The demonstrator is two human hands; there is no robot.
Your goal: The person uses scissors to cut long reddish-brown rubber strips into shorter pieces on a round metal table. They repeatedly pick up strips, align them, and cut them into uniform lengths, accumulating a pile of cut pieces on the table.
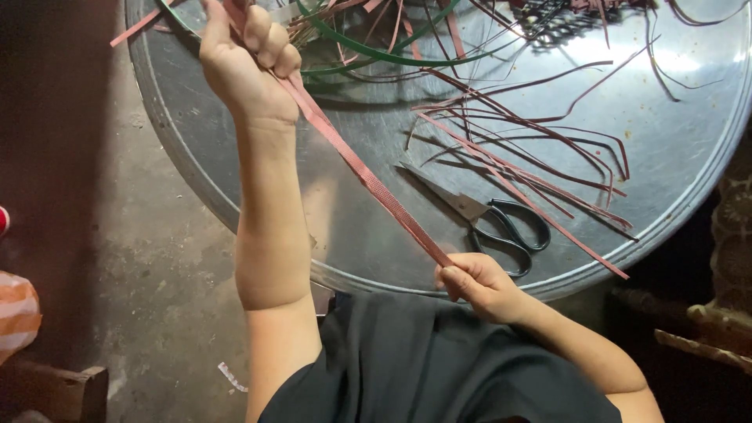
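A long reddish-brown plastic strap is stretched taut between my two hands. My left hand is raised at the upper left and closed around the strap's far end. Near my lap, my right hand pinches the near end. The strap runs diagonally over a large round metal tray. Black-handled scissors lie on the tray just beyond my right hand, blades shut.
Several thin reddish strips lie scattered across the tray, with green straps curled at the top. Grey concrete floor spreads to the left. An orange-and-white object sits at the left edge, a wooden piece at the right.
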